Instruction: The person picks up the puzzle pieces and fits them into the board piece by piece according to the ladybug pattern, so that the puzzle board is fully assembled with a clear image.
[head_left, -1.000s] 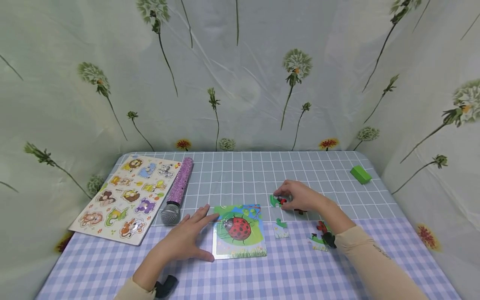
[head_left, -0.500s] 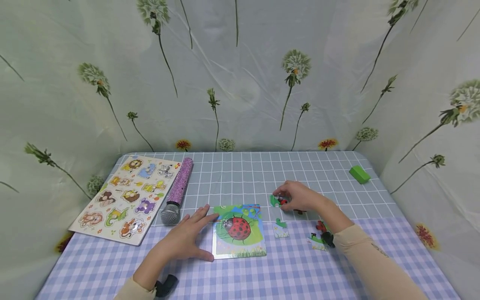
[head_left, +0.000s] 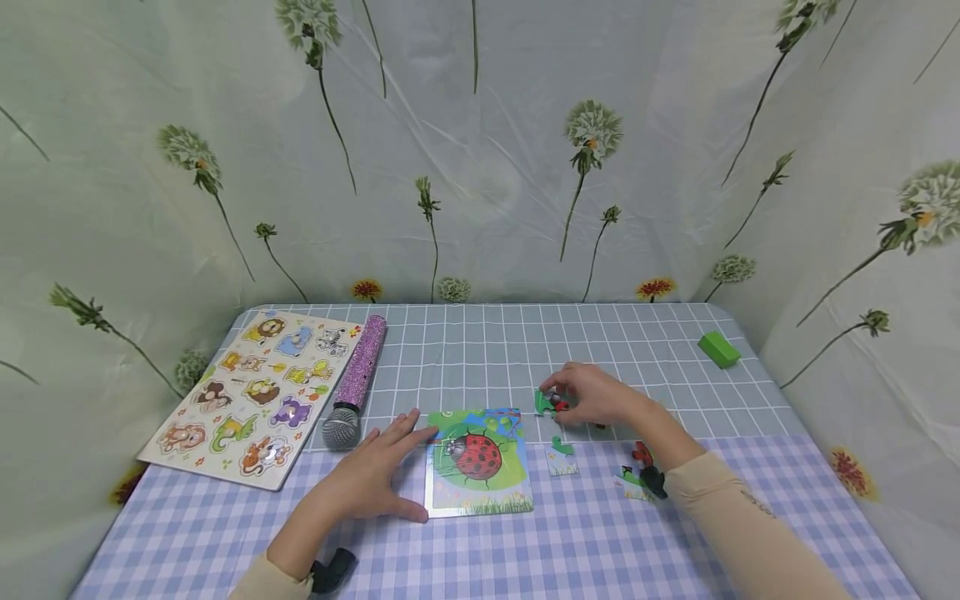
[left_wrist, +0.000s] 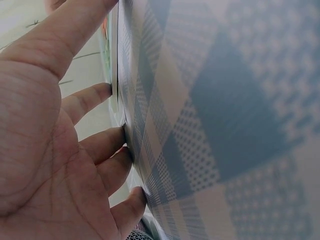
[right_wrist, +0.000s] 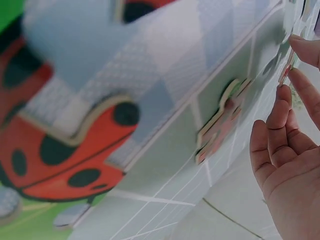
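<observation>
My left hand (head_left: 372, 477) has its fingers spread, with thumb and index fingertips at the left edge of a square ladybug jigsaw board (head_left: 442, 505). The left wrist view shows that palm, the other fingertips resting on the tablecloth. Right of the board and farther back, my right hand (head_left: 596, 393) pinches a green, red and black jigsaw piece (head_left: 545, 405) low over the grey cloth. In the right wrist view this piece (right_wrist: 286, 72) is seen edge-on between thumb and fingers. A loose piece (head_left: 562, 464) lies between hand and board. Under the right forearm are more pieces (head_left: 637, 485).
An animal puzzle board (head_left: 262, 392) lies at the far left, with a pink glittery microphone (head_left: 362, 367) along its right side. Back right is a green block (head_left: 719, 349). A flowered curtain (head_left: 495, 167) hangs behind the table. A red spotted piece (right_wrist: 70, 165) fills the near right wrist view.
My right hand has shifted slightly left with the pinched piece, covering more of a loose piece beneath it. The left hand has stayed in place.
</observation>
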